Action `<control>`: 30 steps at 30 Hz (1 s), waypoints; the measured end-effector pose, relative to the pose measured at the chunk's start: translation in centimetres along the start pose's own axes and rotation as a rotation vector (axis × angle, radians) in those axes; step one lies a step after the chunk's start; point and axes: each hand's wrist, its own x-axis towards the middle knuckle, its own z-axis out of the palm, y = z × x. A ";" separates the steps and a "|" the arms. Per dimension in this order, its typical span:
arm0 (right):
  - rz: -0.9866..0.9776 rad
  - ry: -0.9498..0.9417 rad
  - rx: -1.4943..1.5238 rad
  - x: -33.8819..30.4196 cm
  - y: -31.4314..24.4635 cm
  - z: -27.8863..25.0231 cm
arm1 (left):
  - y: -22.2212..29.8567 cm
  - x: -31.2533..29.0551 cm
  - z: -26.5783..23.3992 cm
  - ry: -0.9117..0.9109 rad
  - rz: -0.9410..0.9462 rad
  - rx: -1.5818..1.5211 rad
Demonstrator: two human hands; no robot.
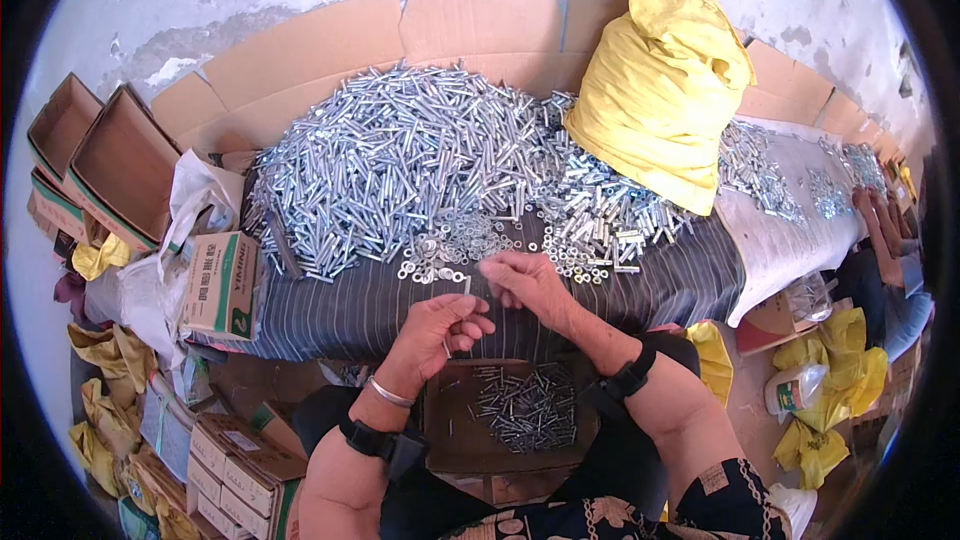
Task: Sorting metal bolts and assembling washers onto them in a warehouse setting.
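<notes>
My left hand (438,332) is closed on a slim metal bolt (467,285), whose ends stick out past the fingers. Close by on the right, my right hand (528,285) has its fingers pinched together just in front of some flat washers (450,248). Whatever lies between those fingertips is too small to make out. Behind both hands rises a large heap of shiny metal sleeves (400,155) on a dark striped cloth (350,305). Below my hands, between my legs, an open cardboard box (447,430) holds a pile of bolts (530,405).
A full yellow sack (660,90) stands on the heap's right side. Cardboard sheets (480,25) line the wall. Boxes (220,285) and yellow bags (120,360) crowd the left. At far right another person's arm (880,230) reaches toward small metal parts (830,195).
</notes>
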 end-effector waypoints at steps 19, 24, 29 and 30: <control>-0.142 0.191 -0.128 1.2 1.6 -3.0 | 0.4 -0.3 -0.1 -0.025 0.081 0.011; -0.278 0.459 -0.300 3.3 2.6 -5.3 | 0.4 0.3 0.2 0.009 0.112 -0.055; -0.043 0.430 -0.363 6.9 1.0 -5.1 | 0.6 0.1 -0.3 0.034 0.157 -0.111; -0.049 0.432 -0.373 8.0 1.6 -5.8 | 0.7 0.4 0.0 0.037 0.149 -0.108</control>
